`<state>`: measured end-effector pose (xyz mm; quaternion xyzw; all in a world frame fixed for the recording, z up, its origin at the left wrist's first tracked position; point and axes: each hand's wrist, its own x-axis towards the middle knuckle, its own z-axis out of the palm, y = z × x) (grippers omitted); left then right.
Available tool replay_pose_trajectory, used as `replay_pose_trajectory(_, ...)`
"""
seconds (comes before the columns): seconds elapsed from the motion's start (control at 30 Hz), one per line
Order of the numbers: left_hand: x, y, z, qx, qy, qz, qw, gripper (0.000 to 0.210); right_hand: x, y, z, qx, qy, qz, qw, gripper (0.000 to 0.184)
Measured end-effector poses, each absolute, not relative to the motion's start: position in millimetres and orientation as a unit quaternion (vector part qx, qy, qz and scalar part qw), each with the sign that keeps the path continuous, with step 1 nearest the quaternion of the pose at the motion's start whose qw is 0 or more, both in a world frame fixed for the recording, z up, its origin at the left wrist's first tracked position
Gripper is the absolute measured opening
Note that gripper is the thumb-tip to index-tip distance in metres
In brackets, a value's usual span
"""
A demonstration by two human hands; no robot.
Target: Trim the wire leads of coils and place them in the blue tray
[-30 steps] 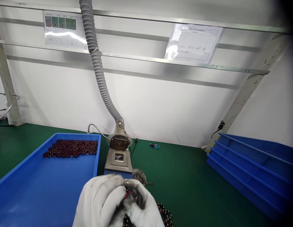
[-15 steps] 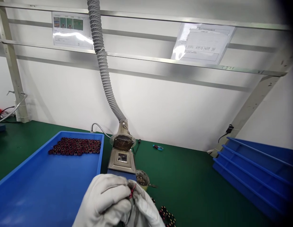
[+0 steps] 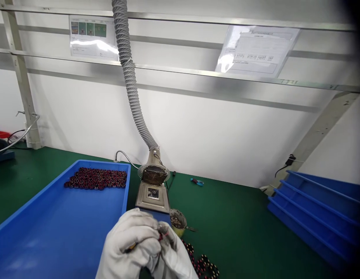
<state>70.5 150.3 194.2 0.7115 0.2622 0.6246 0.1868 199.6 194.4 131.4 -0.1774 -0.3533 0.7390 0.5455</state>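
My left hand (image 3: pixel 132 244), in a white glove, is closed with its fingers curled. An orange-yellow glint (image 3: pixel 130 247) shows between those fingers. Fingertip to fingertip with it is my right hand (image 3: pixel 175 250), also white-gloved and pinched. Between the two sits a small part with red wire (image 3: pixel 160 236), mostly covered by the gloves. Just beyond the hands stands a solder pot (image 3: pixel 152 195) with a square window of dull metal. Right of my right hand, dark round parts with red and gold dots (image 3: pixel 207 267) lie on the green bench.
A blue tray (image 3: pixel 129 186) on the left holds many small dark red parts (image 3: pixel 97 178). A grey extraction hose (image 3: pixel 132 85) hangs over the pot. Beside it stands a dirty cup (image 3: pixel 177 221). Cutters (image 3: pixel 196 181) lie behind; stacked blue trays (image 3: pixel 316 221) are at right.
The view has shifted slightly, so the surroundings sit further right. My hands stay together, and less red wire shows between the fingertips. The orange-yellow glint now shows in my left hand.
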Motion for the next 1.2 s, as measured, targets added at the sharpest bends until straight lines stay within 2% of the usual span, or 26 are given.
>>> replay_pose_trajectory(0.1, 65.6, 147.6, 189.2, 0.672, 0.264, 0.670, 0.175, 0.005, 197.8, 188.6, 137.0, -0.187, -0.372, 0.712, 0.566, 0.019)
replay_pose_trajectory(0.2, 56.6, 145.3, 187.0, 0.601, 0.316, 0.703, 0.212, 0.005, 200.8, 179.1, 147.7, -0.213, -0.401, 0.660, 0.599, 0.028)
replay_pose_trajectory(0.3, 57.9, 145.9, 191.4, 0.638, 0.380, 0.605, 0.285, 0.018, 202.2, 173.6, 155.9, -0.229, -0.416, 0.653, 0.590, 0.030)
replay_pose_trajectory(0.37, 64.0, 147.1, 195.2, 0.664, 0.353, 0.586, 0.302, 0.014, 200.6, 172.5, 158.7, -0.231, -0.416, 0.655, 0.587, 0.030)
replay_pose_trajectory(0.4, 66.8, 147.7, 196.3, 0.670, 0.330, 0.598, 0.292, 0.009, 199.4, 172.2, 159.6, -0.231, -0.413, 0.655, 0.589, 0.029)
replay_pose_trajectory(0.5, 66.2, 149.4, 194.5, 0.679, 0.296, 0.632, 0.226, 0.012, 197.3, 171.0, 162.2, -0.218, -0.395, 0.669, 0.591, 0.029)
replay_pose_trajectory(0.63, 51.1, 150.3, 187.7, 0.590, 0.339, 0.702, 0.209, 0.015, 199.8, 167.5, 166.4, -0.199, -0.374, 0.695, 0.580, 0.022)
replay_pose_trajectory(0.7, 49.3, 148.9, 188.5, 0.607, 0.375, 0.670, 0.204, 0.017, 201.1, 164.8, 168.0, -0.196, -0.368, 0.702, 0.578, 0.019)
replay_pose_trajectory(0.8, 59.1, 145.8, 194.5, 0.714, 0.389, 0.558, 0.164, 0.048, 200.9, 160.4, 169.9, -0.192, -0.359, 0.715, 0.569, 0.020)
replay_pose_trajectory(0.87, 67.3, 145.0, 198.7, 0.756, 0.372, 0.529, 0.103, 0.058, 199.8, 158.6, 172.3, -0.193, -0.349, 0.735, 0.549, 0.019)
replay_pose_trajectory(1.0, 69.3, 148.1, 202.2, 0.778, 0.326, 0.531, 0.082, 0.043, 198.4, 161.4, 179.9, -0.180, -0.332, 0.774, 0.508, 0.027)
replay_pose_trajectory(1.07, 66.6, 150.6, 201.0, 0.769, 0.299, 0.550, 0.127, 0.035, 198.5, 165.9, 182.5, -0.182, -0.334, 0.778, 0.500, 0.028)
replay_pose_trajectory(1.17, 66.9, 152.9, 196.1, 0.711, 0.294, 0.596, 0.232, 0.009, 199.0, 172.8, 181.8, -0.208, -0.353, 0.770, 0.489, 0.022)
replay_pose_trajectory(1.2, 68.0, 153.1, 193.9, 0.680, 0.294, 0.614, 0.273, 0.009, 199.2, 174.4, 180.4, -0.213, -0.365, 0.764, 0.487, 0.022)
